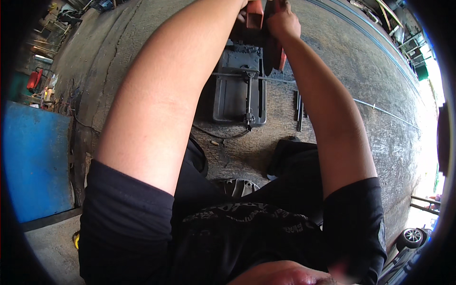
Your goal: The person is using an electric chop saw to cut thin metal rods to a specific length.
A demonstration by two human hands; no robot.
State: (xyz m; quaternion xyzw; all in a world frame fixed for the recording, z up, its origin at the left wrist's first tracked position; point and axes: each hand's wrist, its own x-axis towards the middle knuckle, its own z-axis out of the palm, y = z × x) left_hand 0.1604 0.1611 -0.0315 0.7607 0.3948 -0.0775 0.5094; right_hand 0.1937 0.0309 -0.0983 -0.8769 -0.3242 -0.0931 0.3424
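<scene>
A cut-off saw with a dark grey base (224,102) stands on the floor in front of me. Its red-orange housing (255,16) and its dark round disc (271,50), with a red edge piece, rise at the top of the view. My left hand (242,14) is closed at the housing, mostly cut off by the upper edge. My right hand (285,23) is closed on the saw's upper part beside the disc; its fingertips are partly hidden. A long thin metal bar (280,80) lies across the base, at the screw clamp (249,95).
Short dark bars (299,111) lie right of the base, and a black cable (223,135) curves in front of it. A blue panel (38,159) stands at left. Long metal lengths (365,33) lie at the far right. A car wheel (412,236) shows at lower right.
</scene>
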